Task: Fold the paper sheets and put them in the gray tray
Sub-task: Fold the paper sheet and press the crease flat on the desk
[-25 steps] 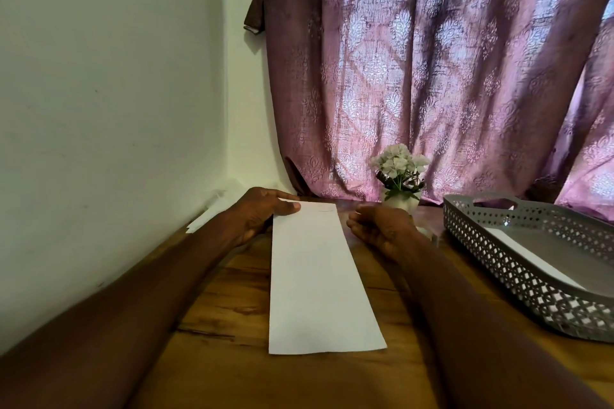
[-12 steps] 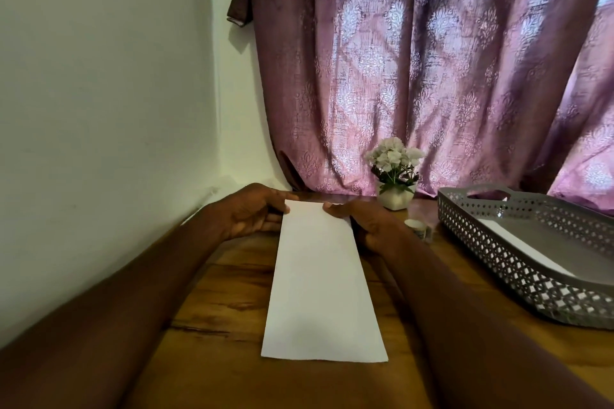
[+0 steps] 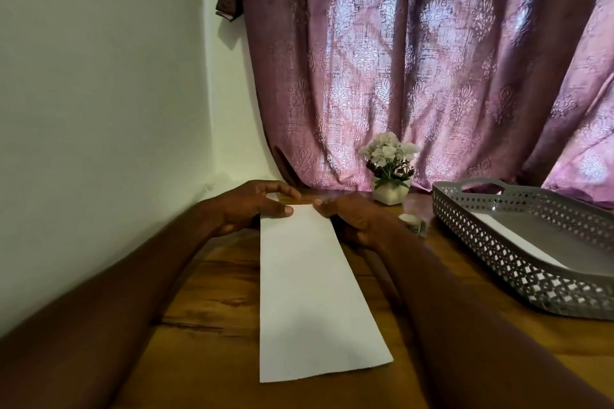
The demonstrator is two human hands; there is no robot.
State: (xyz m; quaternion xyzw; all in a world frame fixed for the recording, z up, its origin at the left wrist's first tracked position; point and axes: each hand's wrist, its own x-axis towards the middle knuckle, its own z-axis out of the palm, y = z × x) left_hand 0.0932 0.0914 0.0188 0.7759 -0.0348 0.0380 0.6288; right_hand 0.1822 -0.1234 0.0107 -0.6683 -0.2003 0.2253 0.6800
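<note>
both hands, left hand [image 3: 247, 207] and right hand [image 3: 354, 214], pinch the far end of the folded paper [image 3: 309, 292]; the gray tray [image 3: 518, 262] holds white paper [image 3: 518, 241].

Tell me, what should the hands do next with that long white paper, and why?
Probably lift the far end and bring it toward the near edge to fold it in half. Both the left hand and right hand pinch the far corners of the paper strip, which lies flat and looks too long beside the gray tray.
</note>
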